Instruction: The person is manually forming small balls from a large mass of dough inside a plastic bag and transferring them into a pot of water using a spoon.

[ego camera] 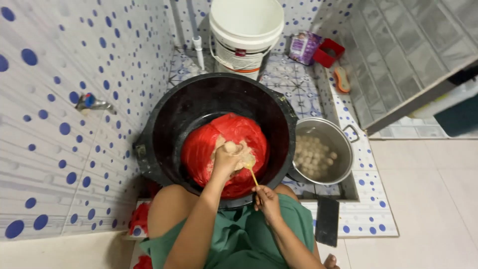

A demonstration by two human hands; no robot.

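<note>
A big black tub [164, 119] is sitting centre frame, holding a red bag [199, 149] of pale paste. At three o'clock from it a steel pot [343, 144] is holding pale balls [313, 154]. At twelve o'clock a white bucket [246, 30] is standing. The left hand [229, 158] is squeezing paste, fingers curled tight. The right hand [266, 199] is pinching a yellow spoon [252, 172] at six o'clock.

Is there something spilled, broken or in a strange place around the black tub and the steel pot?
Nothing looks spilled or broken. One odd thing: a flat black rectangular object lies on the blue-dotted tile ledge, overhanging its front edge. The round steel pot of pale balls stands upright beside the big black plastic tub.
</note>
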